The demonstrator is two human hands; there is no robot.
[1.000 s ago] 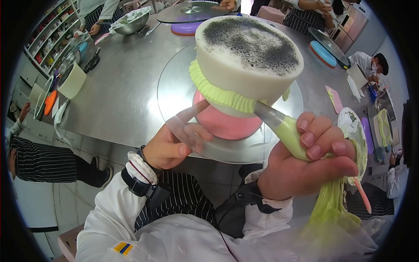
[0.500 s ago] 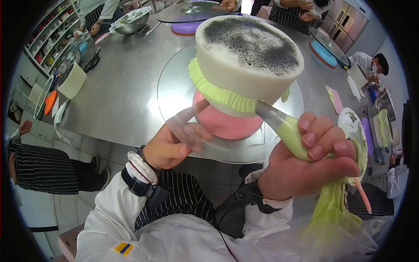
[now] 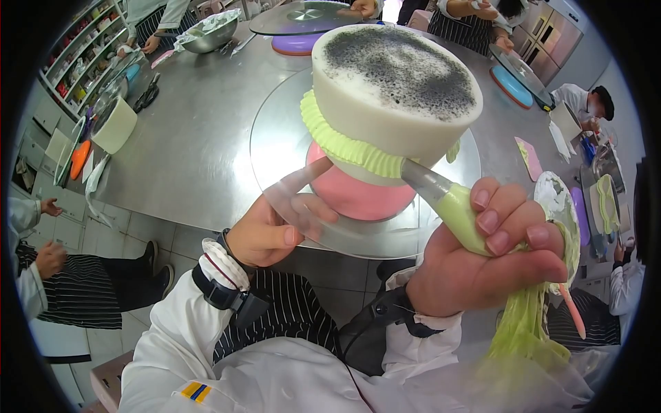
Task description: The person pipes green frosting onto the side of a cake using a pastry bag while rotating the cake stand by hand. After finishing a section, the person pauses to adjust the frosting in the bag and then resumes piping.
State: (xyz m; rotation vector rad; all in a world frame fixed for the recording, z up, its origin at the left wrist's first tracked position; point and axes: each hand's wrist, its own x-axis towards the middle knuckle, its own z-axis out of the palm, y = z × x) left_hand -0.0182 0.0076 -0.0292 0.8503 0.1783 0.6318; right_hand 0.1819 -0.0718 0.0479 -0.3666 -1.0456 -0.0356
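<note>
Right hand [image 3: 492, 255] first: fingers curled firmly round the piping bag [image 3: 458, 217], metal nozzle [image 3: 425, 180] right at the end of the pale green ruffle [image 3: 337, 141]! Over on the left hand [image 3: 275, 220], nothing gripped, index finger stretched out beside the pink base [image 3: 361, 196], partly seen through the clear turntable plate [image 3: 279, 117]. Above sits the white cake form [image 3: 392, 131], mid-plate, dark speckles on top, the ruffle hugging its lower side. A rim of plate shows all round the base, and the near edge reaches past the table's curved lip. Leftward, a broad stretch of steel table [image 3: 179, 158] runs to a second cake form [image 3: 115, 127], well apart. Rightward it's tighter: a cream-smeared bowl [image 3: 554, 189] stands just beside the knuckles.
</note>
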